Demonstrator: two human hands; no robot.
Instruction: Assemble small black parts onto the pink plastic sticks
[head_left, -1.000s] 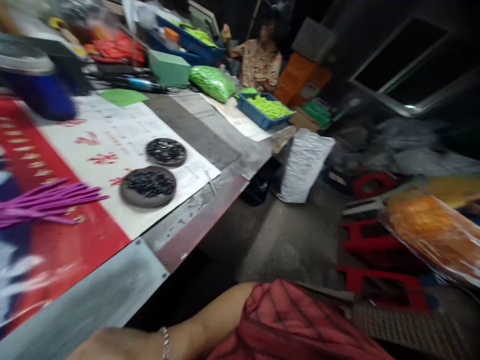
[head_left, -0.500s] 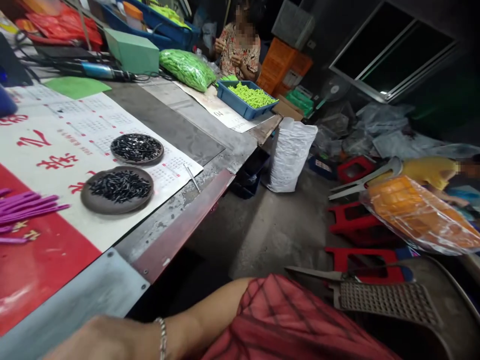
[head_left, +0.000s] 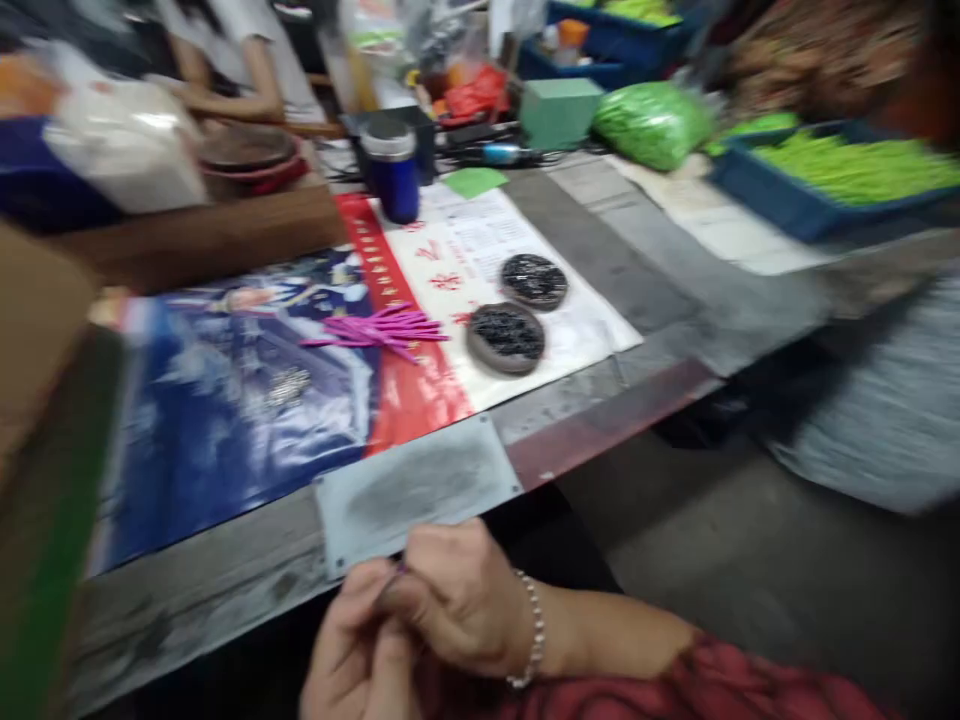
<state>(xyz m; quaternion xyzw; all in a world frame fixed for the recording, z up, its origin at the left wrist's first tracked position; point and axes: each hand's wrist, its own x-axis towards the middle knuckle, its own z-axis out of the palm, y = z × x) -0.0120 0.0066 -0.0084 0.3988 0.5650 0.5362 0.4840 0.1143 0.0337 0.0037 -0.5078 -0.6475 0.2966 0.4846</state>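
Both my hands meet at the table's front edge, fingertips together. My right hand, with a beaded bracelet at the wrist, is closed in a pinch. Against it, my left hand is pinched too. A tiny dark purple bit shows between the fingertips, too small and blurred to name. Beyond them on the table lies a loose pile of thin magenta sticks. To its right are two round dishes, a nearer dish and a farther dish, both holding small black pieces. Left of the sticks is a little heap of silvery bits.
A pale metal plate is fixed at the table edge. A blue jar and a green box stand at the back. A blue tray of lime-green pieces is at right, a cardboard box at left. Another person's arm shows behind.
The view has swung left, bringing the blue poster and the whole stick pile into sight. Only a blurred right hand showed earlier; now both hands are visible, pressed together.
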